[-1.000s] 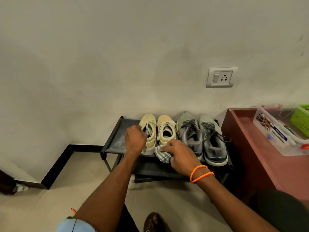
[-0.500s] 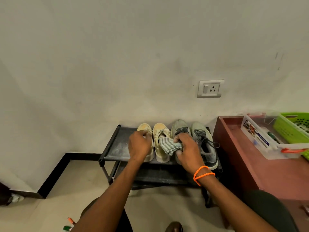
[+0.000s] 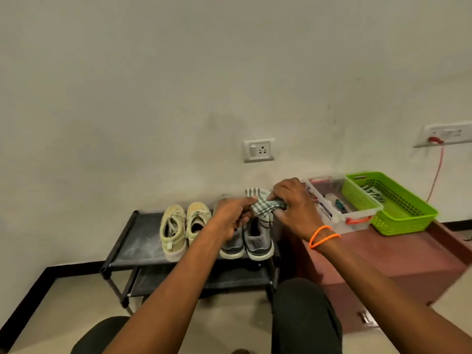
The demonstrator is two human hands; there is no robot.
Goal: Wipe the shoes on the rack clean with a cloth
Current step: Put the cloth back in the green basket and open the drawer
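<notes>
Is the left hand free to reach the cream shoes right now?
Probably not at once: the left hand pinches the checked cloth with the right hand. The cream shoes sit uncovered on the rack.

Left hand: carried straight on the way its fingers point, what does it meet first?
The left hand already pinches the checked cloth; straight on, it would likely meet the right hand gripping the other end, though depth is unclear.
</notes>
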